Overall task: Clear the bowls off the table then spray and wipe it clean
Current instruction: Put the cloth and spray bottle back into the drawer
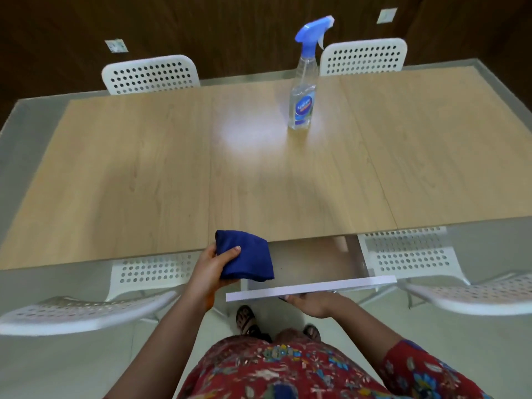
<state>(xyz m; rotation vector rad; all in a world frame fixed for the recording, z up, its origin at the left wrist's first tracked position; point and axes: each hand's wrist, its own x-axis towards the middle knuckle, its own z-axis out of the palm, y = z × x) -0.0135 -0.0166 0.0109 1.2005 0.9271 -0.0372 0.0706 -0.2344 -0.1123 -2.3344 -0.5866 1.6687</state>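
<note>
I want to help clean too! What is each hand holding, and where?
The left hand grips the folded blue cloth by its left side, thumb on top. The right hand touches the white drawer front from below, fingers hidden.

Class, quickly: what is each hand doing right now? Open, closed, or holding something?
Left hand: holds the folded blue cloth.
Right hand: at the white drawer front, fingers hidden beneath it; its grip cannot be told.

Left grip (214, 264) clasping a cloth (247, 254), right grip (312, 305) extended forward, fingers hidden
</note>
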